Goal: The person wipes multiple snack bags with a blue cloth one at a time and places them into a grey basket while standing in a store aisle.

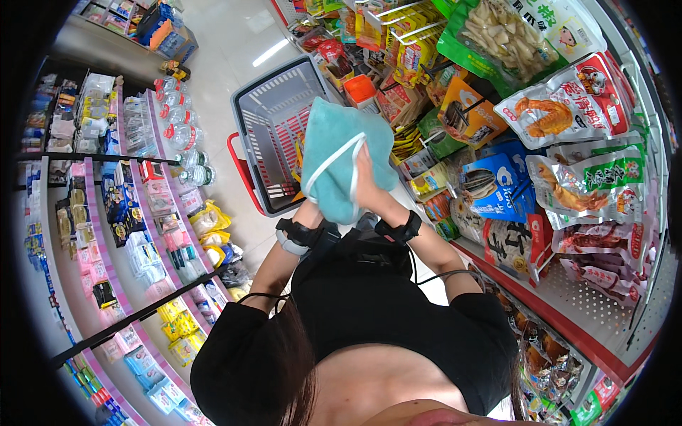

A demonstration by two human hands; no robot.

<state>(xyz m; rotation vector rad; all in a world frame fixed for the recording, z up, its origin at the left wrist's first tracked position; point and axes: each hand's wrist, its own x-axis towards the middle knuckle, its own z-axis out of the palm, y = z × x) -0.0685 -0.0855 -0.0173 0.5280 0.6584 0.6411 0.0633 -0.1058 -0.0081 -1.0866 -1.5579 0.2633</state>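
Note:
A teal cloth (334, 156) with white edging is bunched up in front of me, at the middle of the aisle. My right hand (366, 181) grips its right side, with the thumb lying along the white edge. Most of my left hand (310, 211) is behind the cloth's lower left part; only the area by the wrist shows, so its fingers cannot be seen. Just beyond the cloth, a grey shopping basket (273, 99) with a red handle (244, 174) stands partly covered by it.
On the right, a shelf rack holds bagged snacks, among them a blue packet (495, 181) and a white-and-red packet (568, 103). Shelves of small packages (153, 266) line the left side. Several clear bottles (185, 135) and yellow bags (212, 219) stand beside them.

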